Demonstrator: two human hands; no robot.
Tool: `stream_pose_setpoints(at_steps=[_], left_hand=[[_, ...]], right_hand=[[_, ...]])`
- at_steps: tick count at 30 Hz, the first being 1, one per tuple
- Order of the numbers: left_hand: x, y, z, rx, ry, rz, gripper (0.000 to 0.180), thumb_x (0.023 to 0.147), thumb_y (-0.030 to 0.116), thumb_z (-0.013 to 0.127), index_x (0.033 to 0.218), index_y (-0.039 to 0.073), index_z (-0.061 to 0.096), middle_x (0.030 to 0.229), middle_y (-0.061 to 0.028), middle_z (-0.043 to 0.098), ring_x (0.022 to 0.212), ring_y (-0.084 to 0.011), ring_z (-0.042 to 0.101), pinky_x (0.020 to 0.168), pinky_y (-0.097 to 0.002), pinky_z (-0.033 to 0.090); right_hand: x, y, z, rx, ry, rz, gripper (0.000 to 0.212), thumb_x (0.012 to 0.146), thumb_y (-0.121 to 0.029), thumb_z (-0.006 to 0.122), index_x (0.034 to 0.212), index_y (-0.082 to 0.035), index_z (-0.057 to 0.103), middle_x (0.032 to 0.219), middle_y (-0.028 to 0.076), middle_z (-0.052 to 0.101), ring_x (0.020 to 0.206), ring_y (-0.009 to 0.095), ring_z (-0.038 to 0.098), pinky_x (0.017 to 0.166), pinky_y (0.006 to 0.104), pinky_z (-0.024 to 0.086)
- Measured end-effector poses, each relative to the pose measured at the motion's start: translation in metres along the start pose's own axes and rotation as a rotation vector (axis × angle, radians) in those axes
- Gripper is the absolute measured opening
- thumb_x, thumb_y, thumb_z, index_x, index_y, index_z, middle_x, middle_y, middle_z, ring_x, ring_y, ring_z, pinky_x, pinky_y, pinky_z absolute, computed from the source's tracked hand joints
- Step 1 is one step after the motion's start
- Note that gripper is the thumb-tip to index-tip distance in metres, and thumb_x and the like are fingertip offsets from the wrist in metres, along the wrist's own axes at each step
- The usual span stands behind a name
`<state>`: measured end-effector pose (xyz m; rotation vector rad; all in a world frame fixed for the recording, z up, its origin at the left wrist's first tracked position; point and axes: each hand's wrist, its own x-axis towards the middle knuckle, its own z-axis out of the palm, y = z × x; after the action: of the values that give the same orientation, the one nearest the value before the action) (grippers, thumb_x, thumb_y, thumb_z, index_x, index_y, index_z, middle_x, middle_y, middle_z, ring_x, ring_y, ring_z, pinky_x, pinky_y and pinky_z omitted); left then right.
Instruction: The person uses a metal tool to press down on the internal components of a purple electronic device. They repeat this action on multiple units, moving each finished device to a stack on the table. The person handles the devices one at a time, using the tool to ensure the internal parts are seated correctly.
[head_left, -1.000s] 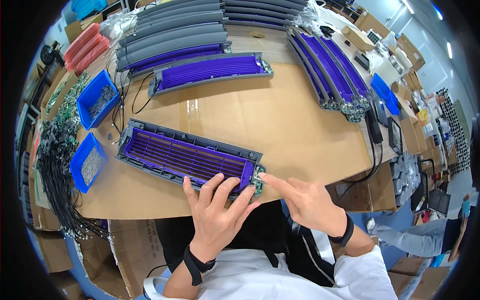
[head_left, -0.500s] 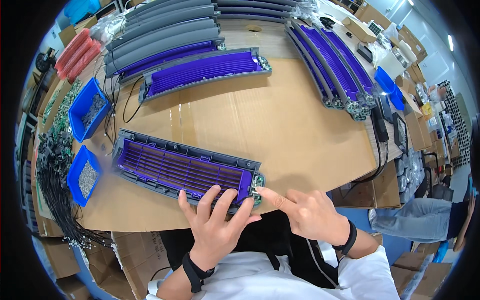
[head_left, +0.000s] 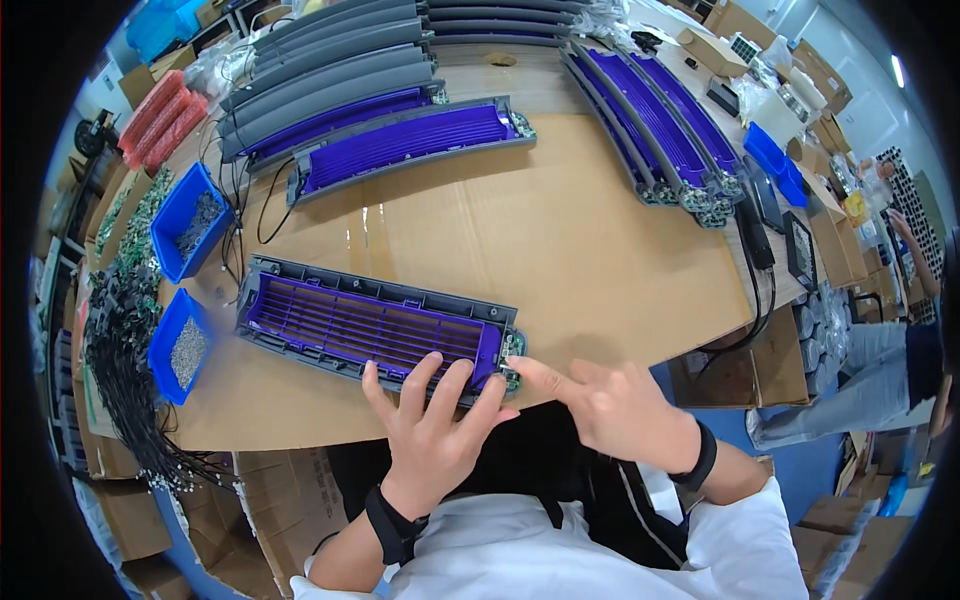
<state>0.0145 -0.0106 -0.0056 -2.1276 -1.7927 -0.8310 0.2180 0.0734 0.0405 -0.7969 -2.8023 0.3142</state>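
Note:
A long grey housing with a purple slatted grille (head_left: 375,325) lies slantwise on the cardboard in front of me, inner side up. At its right end sits a small green circuit board (head_left: 513,347). My left hand (head_left: 435,435) rests on the near rim of the housing, fingers spread, the thumb out by the right corner. With its index finger stretched out, my right hand (head_left: 610,405) touches the circuit board. Its other fingers curl loosely, and the thumb is hidden. I see nothing held in either hand.
Beyond it lies another purple-lined housing (head_left: 405,148); grey housings (head_left: 330,90) are stacked behind. More housings (head_left: 655,125) stand far right. Two blue bins (head_left: 157,345) with small parts and black cables (head_left: 125,370) lie left. A black power strip (head_left: 755,235) is at the right edge.
The whole view has shifted slightly. My hands keep the same pose on the housing, and the right index fingertip stays at the circuit board. The person at the far right has moved.

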Motion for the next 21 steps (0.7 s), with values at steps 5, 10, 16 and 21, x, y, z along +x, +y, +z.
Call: stream_pose_setpoints(at_steps=[5, 10, 16, 21], left_hand=[[-0.003, -0.002, 0.003, -0.199, 0.132, -0.079, 0.036, 0.073, 0.033, 0.083, 0.095, 0.013, 0.063, 0.11, -0.0037, 0.062, 0.111, -0.0279, 0.056, 0.111, -0.0616, 0.018], [-0.001, 0.002, 0.0, -0.272, 0.157, -0.129, 0.041, 0.068, 0.025, 0.087, 0.092, 0.01, 0.058, 0.106, -0.0042, 0.064, 0.111, -0.0282, 0.058, 0.114, -0.056, 0.018], [-0.001, 0.002, -0.001, -0.267, 0.134, -0.14, 0.037, 0.067, 0.02, 0.087, 0.09, 0.012, 0.06, 0.103, -0.0028, 0.064, 0.11, -0.0267, 0.058, 0.115, -0.0536, 0.015], [0.0, 0.004, 0.001, -0.262, 0.153, -0.119, 0.033, 0.07, 0.023, 0.085, 0.089, 0.011, 0.061, 0.101, -0.0018, 0.063, 0.106, -0.0245, 0.06, 0.117, -0.055, 0.01]], right_hand=[[0.01, 0.003, -0.001, 0.927, 0.321, 0.178, 0.033, 0.096, -0.009, 0.057, 0.129, -0.004, 0.06, 0.08, 0.006, 0.06, 0.067, 0.012, 0.055, 0.063, 0.028, 0.047], [0.014, 0.02, 0.01, 1.039, 0.438, 0.127, 0.022, 0.096, -0.011, 0.062, 0.115, 0.001, 0.065, 0.094, 0.005, 0.062, 0.085, 0.012, 0.057, 0.077, 0.0268, 0.046], [0.0, 0.011, -0.015, 0.644, 0.272, 0.265, 0.015, 0.085, -0.003, 0.072, 0.1, 0.0, 0.072, 0.093, 0.009, 0.065, 0.081, 0.016, 0.064, 0.071, 0.0274, 0.051], [0.022, -0.005, -0.008, 0.946, 0.338, 0.004, 0.016, 0.081, 0.001, 0.074, 0.097, -0.002, 0.073, 0.09, 0.01, 0.066, 0.078, 0.019, 0.067, 0.068, 0.0281, 0.055]])
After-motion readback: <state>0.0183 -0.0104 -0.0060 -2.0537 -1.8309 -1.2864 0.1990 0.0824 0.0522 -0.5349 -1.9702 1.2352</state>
